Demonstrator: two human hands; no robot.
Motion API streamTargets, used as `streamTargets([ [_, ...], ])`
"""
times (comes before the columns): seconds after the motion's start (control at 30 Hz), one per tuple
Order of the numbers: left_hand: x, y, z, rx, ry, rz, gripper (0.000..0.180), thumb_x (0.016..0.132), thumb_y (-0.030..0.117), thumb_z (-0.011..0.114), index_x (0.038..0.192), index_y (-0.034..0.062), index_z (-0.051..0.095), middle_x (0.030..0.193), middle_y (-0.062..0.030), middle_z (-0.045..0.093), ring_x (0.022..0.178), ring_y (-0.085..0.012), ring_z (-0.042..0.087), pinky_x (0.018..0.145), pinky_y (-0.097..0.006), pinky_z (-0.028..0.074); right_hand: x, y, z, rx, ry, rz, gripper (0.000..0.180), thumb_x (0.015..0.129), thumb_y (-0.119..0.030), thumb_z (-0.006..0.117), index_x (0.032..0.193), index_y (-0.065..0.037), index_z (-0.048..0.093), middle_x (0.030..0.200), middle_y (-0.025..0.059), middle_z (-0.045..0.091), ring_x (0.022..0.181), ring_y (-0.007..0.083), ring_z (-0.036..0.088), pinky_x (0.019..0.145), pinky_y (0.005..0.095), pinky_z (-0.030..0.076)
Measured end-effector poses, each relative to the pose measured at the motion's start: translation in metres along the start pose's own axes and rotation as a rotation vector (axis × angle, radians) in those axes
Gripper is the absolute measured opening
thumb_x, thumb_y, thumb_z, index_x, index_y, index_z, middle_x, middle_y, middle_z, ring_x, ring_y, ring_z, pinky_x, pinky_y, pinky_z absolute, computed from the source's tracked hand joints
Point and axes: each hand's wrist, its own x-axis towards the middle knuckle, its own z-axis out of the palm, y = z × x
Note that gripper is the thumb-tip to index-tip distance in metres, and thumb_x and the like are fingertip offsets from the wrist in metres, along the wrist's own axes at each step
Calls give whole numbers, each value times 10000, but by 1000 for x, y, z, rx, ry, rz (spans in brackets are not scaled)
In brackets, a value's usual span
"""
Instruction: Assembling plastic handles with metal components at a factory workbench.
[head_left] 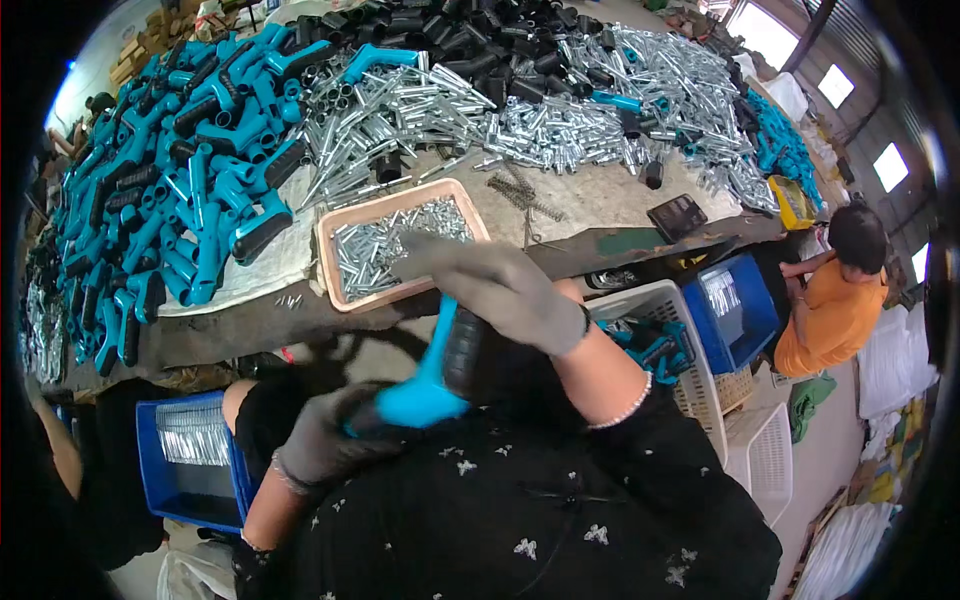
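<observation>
A teal pistol-shaped tool housing with a black grip (430,385) is tilted in front of my body. My left hand (340,438), in a grey glove, is closed around its lower end. My right hand (505,292), also gloved, is over its upper end with the fingers stretched out to the left; they are slightly blurred, and the thumb side is hidden. Just beyond, on the bench, stands a pale pink tray (327,262) of small metal pins (365,252). A few loose pins (289,301) lie left of the tray.
Teal-and-black housings (205,215) are heaped at left, with metal rods (385,110) and black sleeves (450,35) behind. A white crate (705,385) and blue bins (745,335) (195,500) flank me. Someone in orange (835,315) sits at right; another person's arm (60,450) shows at left.
</observation>
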Motion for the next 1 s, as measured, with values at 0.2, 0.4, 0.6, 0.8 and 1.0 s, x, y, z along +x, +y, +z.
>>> streamTargets([
  [0.2,20,3,1,-112,336,310,399,814,141,779,1166,18,637,1053,-85,704,979,-143,661,863,-310,525,9,-36,70,-445,-82,-724,219,880,-43,620,1089,-53,682,1120,150,679,1081,349,652,996,384,483],
  [0.4,-6,-4,13,-428,576,-219,322,841,189,742,1097,22,639,897,-41,652,795,-205,637,758,-335,514,90,21,0,-717,296,-327,290,947,-216,586,1176,-55,665,1069,158,702,1004,326,678,884,408,529],
  [0.6,-41,-2,16,-1156,757,44,460,936,411,639,1200,37,590,1007,-74,629,852,-167,591,728,-297,495,115,68,-146,-1282,327,455,331,904,-147,568,1218,-104,665,1160,212,680,1118,368,641,956,434,503],
  [0.8,-39,-39,34,-1655,683,-134,449,969,401,624,1288,96,536,1110,-85,610,942,-181,589,842,-312,511,118,61,-166,-1356,73,306,421,848,-225,674,1237,-68,642,1202,217,658,1147,376,622,985,428,488],
  [1.0,-29,-39,39,-1483,724,136,472,923,360,689,1290,155,474,1149,-89,617,1045,-249,618,965,-422,483,49,16,-55,-501,399,46,301,835,-62,707,1134,-62,672,1029,80,699,944,166,654,862,309,521],
])
